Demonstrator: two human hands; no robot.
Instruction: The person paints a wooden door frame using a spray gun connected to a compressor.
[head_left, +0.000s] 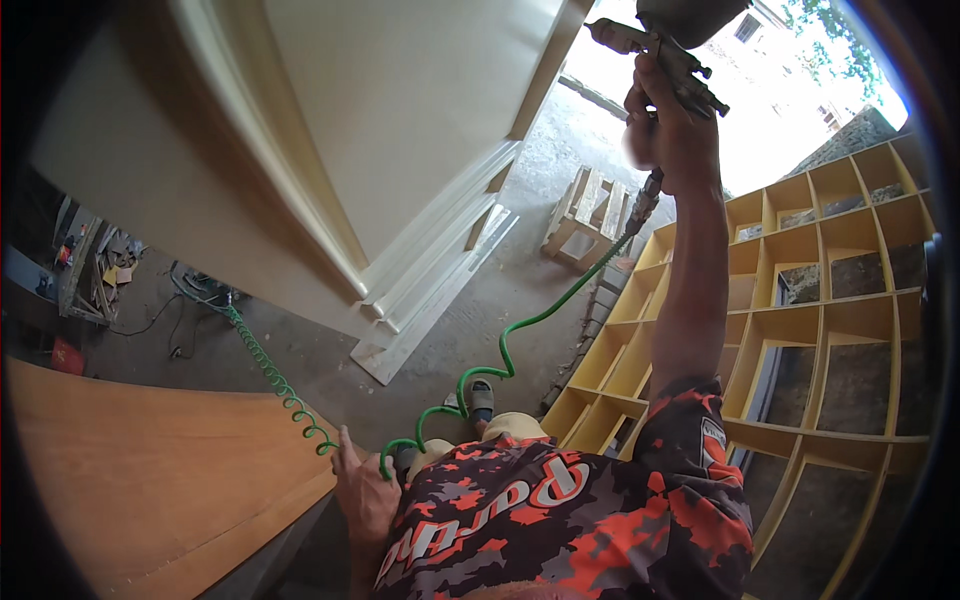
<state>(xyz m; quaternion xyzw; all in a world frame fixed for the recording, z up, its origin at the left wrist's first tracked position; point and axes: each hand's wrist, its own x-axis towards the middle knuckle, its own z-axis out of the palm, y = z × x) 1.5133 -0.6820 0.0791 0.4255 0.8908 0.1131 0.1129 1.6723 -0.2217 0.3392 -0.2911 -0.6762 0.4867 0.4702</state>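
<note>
Around the grey floor [430,350] are a cream panel [380,110], yellow lattice [790,325], brown board [160,460] and crate [580,222]. The right hand [682,145] clasps the spray gun [680,70], raised upper right; whether the left hand [365,500] grips the hose [503,352] cannot be told.

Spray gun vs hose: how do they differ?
Colour: the spray gun is dark, the hose bright green.
Shape: the gun is short and chunky; the hose is long, thin and partly coiled.
Pose: the gun is raised in the right hand; the hose dips toward the left hand.
Shared: they look connected below the right hand.
</note>
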